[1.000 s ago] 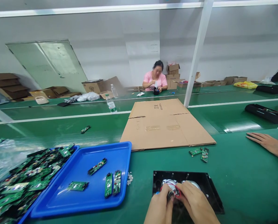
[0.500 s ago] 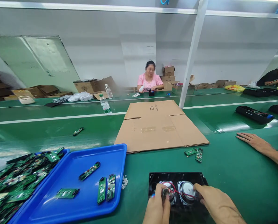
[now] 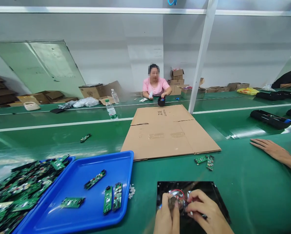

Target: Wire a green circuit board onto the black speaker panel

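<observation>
A glossy black panel (image 3: 219, 195) lies on the green bench in front of me, with speakers fixed to it and a red wire (image 3: 180, 191) looping over them. My left hand (image 3: 166, 213) is over the panel's left part, thumb and finger pinched on a small dark part that blurs into the speaker behind. Right beside it, my right hand (image 3: 206, 211) has its fingers bent and closed at that same spot. A small white bit shows under its fingertips, too blurred to name. Both hands hide most of the speakers.
Left of me, a blue tray (image 3: 86, 221) carries several green circuit boards (image 3: 108, 199), beside a heap of boards (image 3: 25, 191). Flattened cardboard (image 3: 165, 139) lies ahead. Two boards (image 3: 210, 162) are near another person's hand (image 3: 269, 149). Opposite sits a co-worker (image 3: 156, 84).
My right hand has moved left from the right-hand speaker to meet my left hand, and now covers that speaker. The co-worker opposite has shifted a black object forward.
</observation>
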{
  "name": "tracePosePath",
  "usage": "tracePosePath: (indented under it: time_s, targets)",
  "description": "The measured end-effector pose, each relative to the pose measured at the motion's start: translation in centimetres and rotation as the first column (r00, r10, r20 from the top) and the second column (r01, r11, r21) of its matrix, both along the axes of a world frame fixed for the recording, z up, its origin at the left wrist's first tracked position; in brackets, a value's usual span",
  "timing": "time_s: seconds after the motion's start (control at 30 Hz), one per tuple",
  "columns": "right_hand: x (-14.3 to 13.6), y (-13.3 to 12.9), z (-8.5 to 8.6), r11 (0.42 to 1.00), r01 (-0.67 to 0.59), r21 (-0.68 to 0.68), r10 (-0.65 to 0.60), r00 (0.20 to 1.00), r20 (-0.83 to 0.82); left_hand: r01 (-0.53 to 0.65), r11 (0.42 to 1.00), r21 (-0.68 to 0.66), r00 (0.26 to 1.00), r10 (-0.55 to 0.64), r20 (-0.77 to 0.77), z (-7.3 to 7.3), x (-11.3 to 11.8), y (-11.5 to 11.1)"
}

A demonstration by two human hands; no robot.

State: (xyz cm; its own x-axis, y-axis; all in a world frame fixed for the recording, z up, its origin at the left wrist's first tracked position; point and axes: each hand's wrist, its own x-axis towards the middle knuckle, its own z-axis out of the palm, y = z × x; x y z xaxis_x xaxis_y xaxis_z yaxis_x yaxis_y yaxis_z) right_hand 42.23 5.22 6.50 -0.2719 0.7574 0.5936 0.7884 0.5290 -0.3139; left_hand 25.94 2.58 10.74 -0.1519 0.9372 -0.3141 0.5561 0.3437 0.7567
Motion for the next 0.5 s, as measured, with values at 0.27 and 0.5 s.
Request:
tracePosePath:
  time_s: [0.27,0.5]
  targets:
    - [-0.6,-0.1,2.5,0.91,-0.361,-0.202,0.323,0.925,-0.2,-0.008,0.999,0.043,0.994,0.012,-0.11,-1.1,-0.2,-0.2]
    - [0.1,0.3,3.1,0.947,-0.293,-0.128,0.291,0.956,-0.039,0.008,0.999,0.04,0.999,-0.006,-0.052,-1.3,-0.3,0.0]
